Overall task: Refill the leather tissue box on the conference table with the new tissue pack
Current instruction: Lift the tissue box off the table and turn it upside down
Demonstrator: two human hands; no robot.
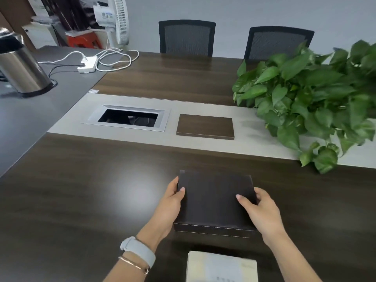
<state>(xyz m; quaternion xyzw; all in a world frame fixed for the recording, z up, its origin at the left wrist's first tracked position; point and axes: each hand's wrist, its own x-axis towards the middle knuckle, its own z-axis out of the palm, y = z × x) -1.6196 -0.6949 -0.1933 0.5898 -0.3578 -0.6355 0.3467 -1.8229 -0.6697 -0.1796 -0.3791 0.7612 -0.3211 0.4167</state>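
One dark leather tissue box (215, 202) lies flat on the dark wood conference table (81, 200), and everything else is placed here from it. Its upward face is plain and unbroken, a matte brown-black with a fine grain; a thin pale seam runs along the near side wall. No slot shows on the visible face.

Two hands grasp the box. The left hand (169, 208) clasps its left edge, thumb laid on top and fingers wrapped down the side. The right hand (259, 210) holds the right edge the same way, thumb on the top face. The left wrist carries one pale grey watch band (138, 251) and one thin bracelet (133, 264).

Just nearer than the box, at the bottom edge of view, lies one new tissue pack (221, 267), pale and wrapped in clear film, not touching the box.

Beyond the box, on the table's light centre strip, sit one flat brown cover panel (205, 126) and, to its left, one open cable well (128, 118). Far right of the box spreads one leafy green plant (311, 98). Two black mesh chairs (186, 37) stand past the table's far side.
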